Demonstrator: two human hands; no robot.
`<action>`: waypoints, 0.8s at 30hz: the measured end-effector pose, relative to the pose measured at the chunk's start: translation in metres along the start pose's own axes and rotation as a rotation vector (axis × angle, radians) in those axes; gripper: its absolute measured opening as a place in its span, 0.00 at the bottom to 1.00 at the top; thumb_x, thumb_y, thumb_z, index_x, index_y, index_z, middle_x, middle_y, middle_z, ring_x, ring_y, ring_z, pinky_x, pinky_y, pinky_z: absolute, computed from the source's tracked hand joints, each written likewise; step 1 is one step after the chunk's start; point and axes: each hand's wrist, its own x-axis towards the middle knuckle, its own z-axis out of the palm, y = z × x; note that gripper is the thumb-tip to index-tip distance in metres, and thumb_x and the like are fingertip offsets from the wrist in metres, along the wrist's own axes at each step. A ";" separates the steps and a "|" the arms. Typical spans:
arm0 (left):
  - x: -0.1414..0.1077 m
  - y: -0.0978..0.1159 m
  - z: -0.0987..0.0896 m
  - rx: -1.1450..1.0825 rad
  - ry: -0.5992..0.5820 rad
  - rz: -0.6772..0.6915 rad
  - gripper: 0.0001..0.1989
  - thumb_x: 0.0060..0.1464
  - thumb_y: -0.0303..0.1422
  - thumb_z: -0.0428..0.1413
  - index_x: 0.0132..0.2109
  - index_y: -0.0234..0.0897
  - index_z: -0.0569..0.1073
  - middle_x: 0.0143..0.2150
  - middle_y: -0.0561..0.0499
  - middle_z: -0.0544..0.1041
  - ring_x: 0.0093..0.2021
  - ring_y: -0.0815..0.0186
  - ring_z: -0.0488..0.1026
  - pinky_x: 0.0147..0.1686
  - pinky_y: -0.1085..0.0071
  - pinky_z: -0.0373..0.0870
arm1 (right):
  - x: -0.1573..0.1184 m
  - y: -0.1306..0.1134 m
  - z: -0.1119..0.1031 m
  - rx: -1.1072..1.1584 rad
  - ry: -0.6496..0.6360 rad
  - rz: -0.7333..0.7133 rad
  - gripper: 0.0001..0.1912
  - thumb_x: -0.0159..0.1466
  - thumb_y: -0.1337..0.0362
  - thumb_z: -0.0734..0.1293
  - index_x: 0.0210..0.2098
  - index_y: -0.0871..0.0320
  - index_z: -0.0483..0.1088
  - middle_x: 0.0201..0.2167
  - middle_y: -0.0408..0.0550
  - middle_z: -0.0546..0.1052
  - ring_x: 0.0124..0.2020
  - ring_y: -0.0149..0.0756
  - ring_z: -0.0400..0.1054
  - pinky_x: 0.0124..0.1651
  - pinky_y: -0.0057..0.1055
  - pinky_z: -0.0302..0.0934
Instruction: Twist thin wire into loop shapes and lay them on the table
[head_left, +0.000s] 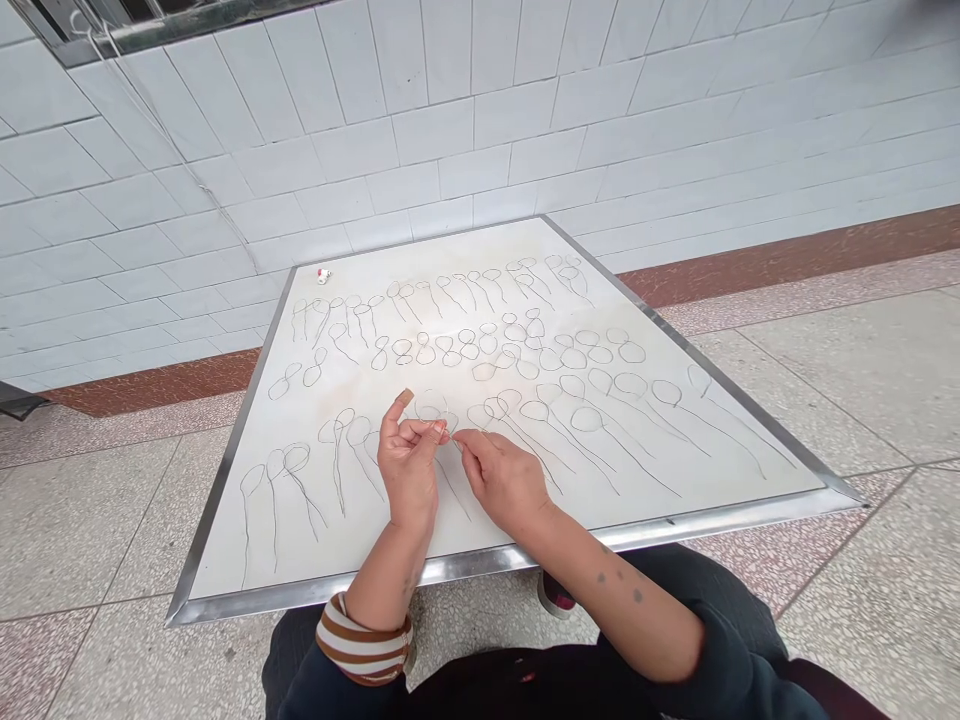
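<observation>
Near the front middle of the white table, my two hands meet fingertip to fingertip. My left hand pinches a thin wire between thumb and a finger, while its index finger, with a tan wrap at the tip, sticks up. From the other side, my right hand has its thumb and forefinger closed on the same wire. The wire's exact shape is partly hidden by my fingers. Around both hands lie several wire loops with long tails, flat on the tabletop.
Farther back lie rows of figure-eight wire pieces and more tailed loops. A small red-and-white object sits at the far left corner. Metal trim edges the table, and a white tiled wall stands behind it.
</observation>
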 end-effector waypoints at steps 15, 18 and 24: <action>0.013 0.005 -0.005 -0.026 0.038 0.057 0.27 0.45 0.26 0.64 0.55 0.38 0.71 0.23 0.60 0.71 0.28 0.70 0.72 0.48 0.63 0.69 | -0.006 -0.001 -0.006 -0.078 -0.007 -0.004 0.11 0.67 0.69 0.57 0.30 0.57 0.67 0.20 0.42 0.69 0.23 0.29 0.61 0.22 0.25 0.41; 0.014 0.005 -0.006 -0.022 0.045 0.059 0.24 0.45 0.26 0.64 0.51 0.37 0.74 0.27 0.57 0.74 0.28 0.70 0.72 0.46 0.63 0.69 | -0.007 -0.002 -0.008 -0.093 0.002 -0.013 0.11 0.66 0.70 0.57 0.29 0.57 0.67 0.19 0.41 0.67 0.22 0.29 0.61 0.21 0.26 0.40; 0.017 0.007 -0.010 -0.035 0.062 0.068 0.23 0.45 0.26 0.64 0.51 0.38 0.74 0.27 0.56 0.74 0.30 0.69 0.73 0.45 0.63 0.69 | -0.012 -0.001 -0.012 -0.098 0.002 -0.058 0.10 0.66 0.70 0.58 0.29 0.57 0.66 0.17 0.40 0.65 0.21 0.28 0.59 0.21 0.26 0.41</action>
